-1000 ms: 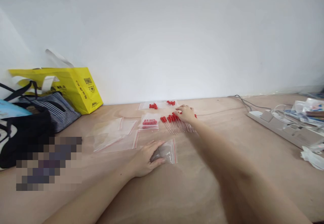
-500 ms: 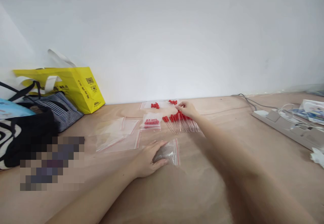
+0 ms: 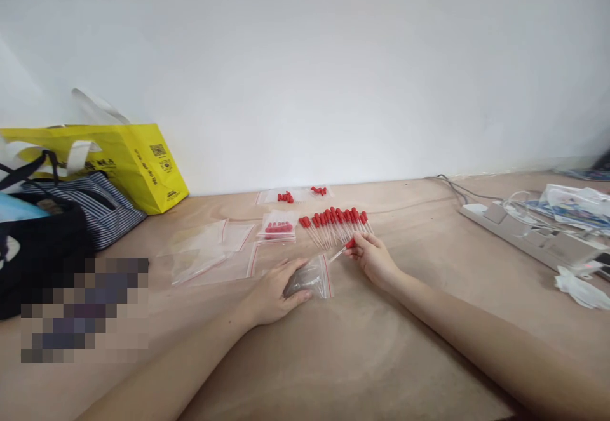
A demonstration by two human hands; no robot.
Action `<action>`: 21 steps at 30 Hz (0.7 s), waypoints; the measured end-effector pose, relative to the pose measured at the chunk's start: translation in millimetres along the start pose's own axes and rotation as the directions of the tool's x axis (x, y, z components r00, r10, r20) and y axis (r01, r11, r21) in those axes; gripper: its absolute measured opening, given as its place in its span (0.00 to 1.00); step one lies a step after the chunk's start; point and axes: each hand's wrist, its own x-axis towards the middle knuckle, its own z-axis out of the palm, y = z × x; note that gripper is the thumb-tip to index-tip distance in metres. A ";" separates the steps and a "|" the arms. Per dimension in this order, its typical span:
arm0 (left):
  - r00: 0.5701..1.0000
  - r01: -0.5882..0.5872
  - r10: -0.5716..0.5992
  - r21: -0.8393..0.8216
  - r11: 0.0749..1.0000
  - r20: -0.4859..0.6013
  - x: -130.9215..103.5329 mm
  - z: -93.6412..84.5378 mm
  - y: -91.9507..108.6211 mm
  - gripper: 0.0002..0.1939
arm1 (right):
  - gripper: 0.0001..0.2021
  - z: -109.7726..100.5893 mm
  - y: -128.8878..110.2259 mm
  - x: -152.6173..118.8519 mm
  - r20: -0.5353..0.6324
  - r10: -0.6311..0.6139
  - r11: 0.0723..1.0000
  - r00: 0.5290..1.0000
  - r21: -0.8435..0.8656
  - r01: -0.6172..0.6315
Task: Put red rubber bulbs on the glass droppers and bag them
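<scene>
My left hand lies on the table around a small clear zip-lock bag, fingers along its far edge and thumb along its near edge. The bag's mouth, marked by a red line, faces right. In my right hand is a glass dropper with a red rubber bulb, pinched at the bulb. Its thin tip points left, close to the bag's mouth; whether it touches cannot be made out. Just behind lies a fanned row of similar droppers, bulbs facing the wall. A bag holding several red-bulbed droppers sits left of the row.
Flat zip-lock bags overlap on the left. Near the wall lie more bagged red-bulbed droppers. A yellow bag and a striped pouch stand far left. A power strip with cables and crumpled tissue are on the right.
My right hand has drawn back from the far side of the dropper row toward the bag, now with one dropper in it. My left hand stays on the bag.
</scene>
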 end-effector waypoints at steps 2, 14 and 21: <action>1.000 -0.012 0.012 0.002 1.000 -0.011 0.1 0.2 -0.1 0.28 | 0.18 3.9 2.5 -7.1 0.085 0.017 1.000 0.996 -0.018 -0.016; 0.996 -0.062 0.065 0.060 0.996 -0.054 2.2 4.5 -5.8 0.29 | 0.08 13.8 -1.8 -20.0 0.646 -0.189 0.559 0.739 -0.548 0.622; 0.978 -0.200 0.206 0.166 0.966 -0.021 -3.4 -3.7 -11.2 0.23 | 0.10 12.4 5.4 -13.9 0.654 -0.179 0.458 0.735 -0.606 0.650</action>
